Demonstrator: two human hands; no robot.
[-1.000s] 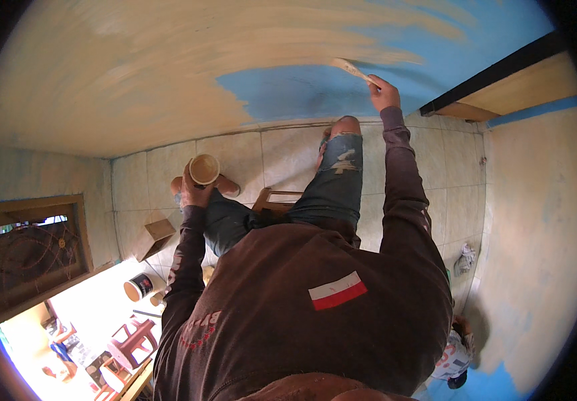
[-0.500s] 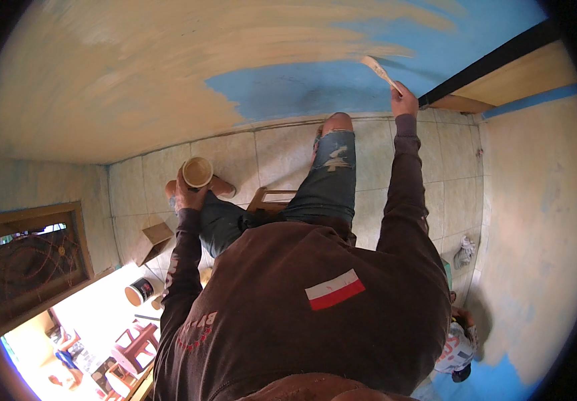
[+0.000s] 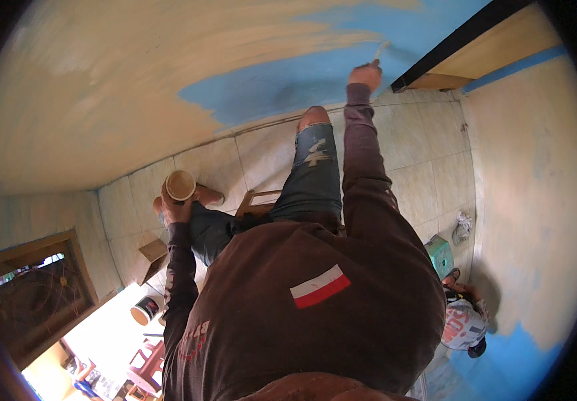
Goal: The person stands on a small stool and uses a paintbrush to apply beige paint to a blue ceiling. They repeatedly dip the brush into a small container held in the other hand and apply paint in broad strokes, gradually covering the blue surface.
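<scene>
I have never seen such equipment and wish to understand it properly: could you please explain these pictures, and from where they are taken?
There is no robot here, only a person with two bare hands. Every picture comes from one wide fisheye camera on the person's head, looking down, so straight edges bend near the rim. The left hand holds a pale, round cup with beige contents. The right hand grips a slim, pale paintbrush at a beige and blue wall. On the pale tiled floor are a green boxy object and a round bucket with a black label. Another person in a light printed shirt is at lower right.
</scene>
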